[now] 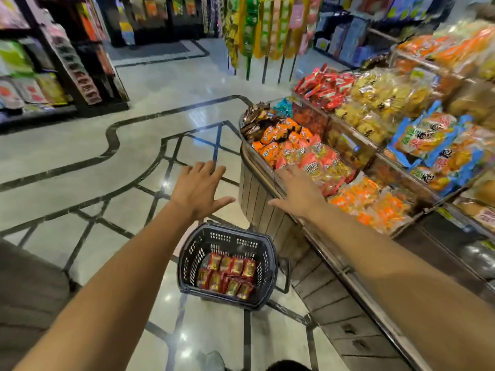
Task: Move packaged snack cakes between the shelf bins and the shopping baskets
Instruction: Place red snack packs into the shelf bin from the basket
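A dark plastic shopping basket (187, 263) stands on the floor beside the display stand, holding several red-wrapped snack cakes (230, 275). My left hand (199, 190) is stretched out above the floor with fingers spread, holding nothing. My right hand (297, 191) reaches with straight fingers over the rim of the lowest shelf bin (257, 162), close to orange and red snack packs (313, 156). It holds nothing.
The tiered display stand (267, 210) on the right carries bins of red packs (326, 87), yellow snacks (383, 100) and blue-edged bags (428, 137). Dark shelving (64, 76) lines the far left. A hanging snack rack (265, 28) stands ahead. Glossy tiled floor (93, 170) lies between.
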